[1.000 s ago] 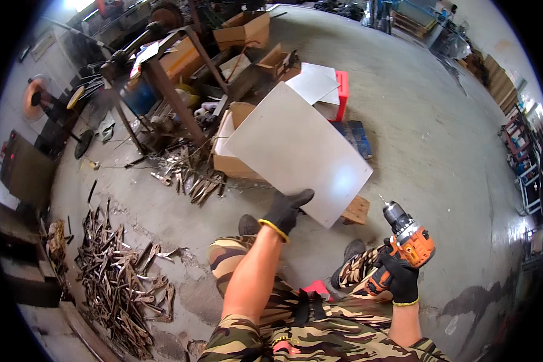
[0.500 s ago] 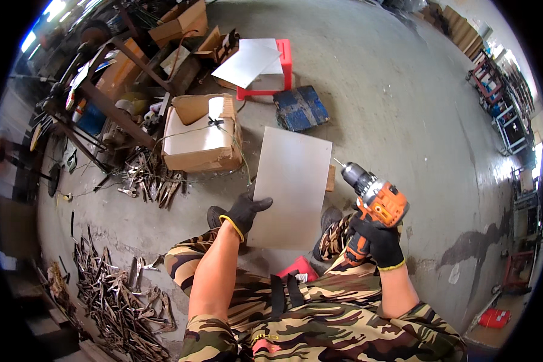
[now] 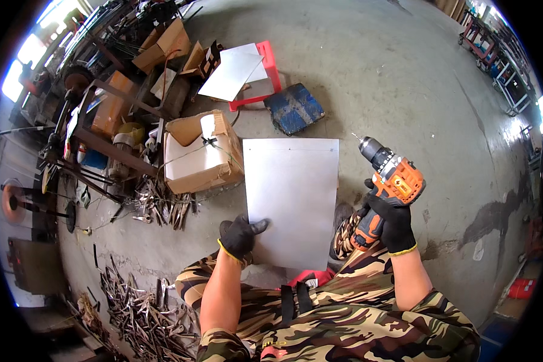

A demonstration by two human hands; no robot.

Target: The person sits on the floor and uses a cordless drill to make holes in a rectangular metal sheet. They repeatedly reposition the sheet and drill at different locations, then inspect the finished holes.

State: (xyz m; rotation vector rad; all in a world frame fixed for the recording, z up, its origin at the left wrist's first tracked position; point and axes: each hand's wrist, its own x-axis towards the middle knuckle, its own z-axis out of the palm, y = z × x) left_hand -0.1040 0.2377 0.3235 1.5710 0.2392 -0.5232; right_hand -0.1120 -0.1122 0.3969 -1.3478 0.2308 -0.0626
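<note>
A flat grey rectangular metal sheet (image 3: pixel 292 199) is in front of me, with small dark marks along its far edge. My left hand (image 3: pixel 240 235), in a black glove with a yellow cuff, is closed on the sheet's near left edge, thumb on top. On the right, my right hand (image 3: pixel 394 223), gloved the same way, grips an orange and black cordless drill (image 3: pixel 398 181) by its handle. The drill's thin bit points up and away to the left, apart from the sheet. Whatever lies under the sheet is hidden.
A cardboard box (image 3: pixel 187 181) stands left of the sheet. Beyond are a worn blue block (image 3: pixel 294 108) and a red stool (image 3: pixel 271 66) bearing sheets. Many locking pliers (image 3: pixel 145 314) are heaped on the floor at lower left. A cluttered metal rack (image 3: pixel 117 154) stands far left.
The metal sheet has turned from slanted to nearly straight, its far edge now showing dark marks. My right hand with the drill has shifted slightly right. The view has moved too.
</note>
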